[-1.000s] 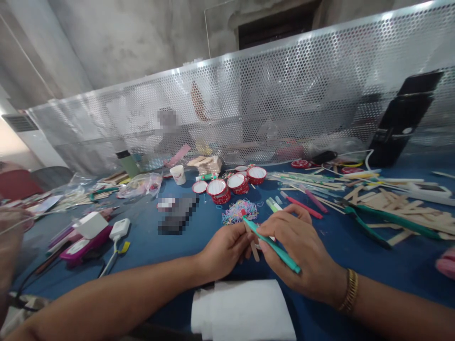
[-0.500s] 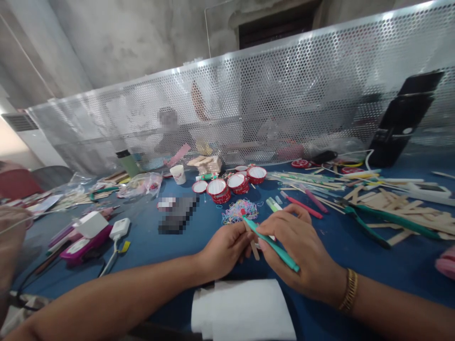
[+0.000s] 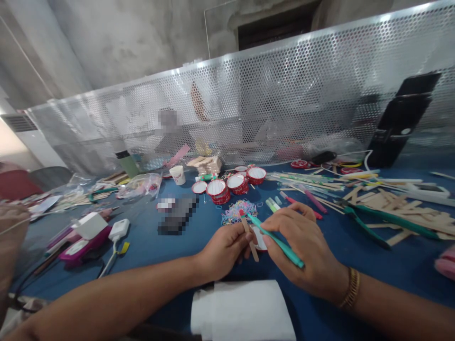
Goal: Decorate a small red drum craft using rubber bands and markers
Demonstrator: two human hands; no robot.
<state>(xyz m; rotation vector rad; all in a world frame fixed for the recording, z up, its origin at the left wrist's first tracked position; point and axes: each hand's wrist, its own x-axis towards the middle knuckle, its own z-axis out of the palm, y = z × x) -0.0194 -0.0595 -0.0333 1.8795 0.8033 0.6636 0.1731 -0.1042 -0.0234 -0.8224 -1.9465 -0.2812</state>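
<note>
My left hand is closed on a wooden craft stick, held upright at a tilt; its upper end is coloured red. In my right hand is a turquoise marker, its tip just right of the stick's upper end and apart from it. Behind the stick lies a white round lid with a red rim, partly hidden by my fingers. Beyond my hands sits a pile of small multicoloured rubber bands. Several markers, among them a pink one, lie past my right hand.
Red-and-white tins and a paper cup stand at the back. To the right are green-handled pliers and loose craft sticks. White paper lies nearest me. A white charger is at left. A perforated metal screen closes the far side.
My right hand has drawn the marker slightly right and down, away from the stick. More of the red end and the white lid now shows. My left hand stays nearly still.
</note>
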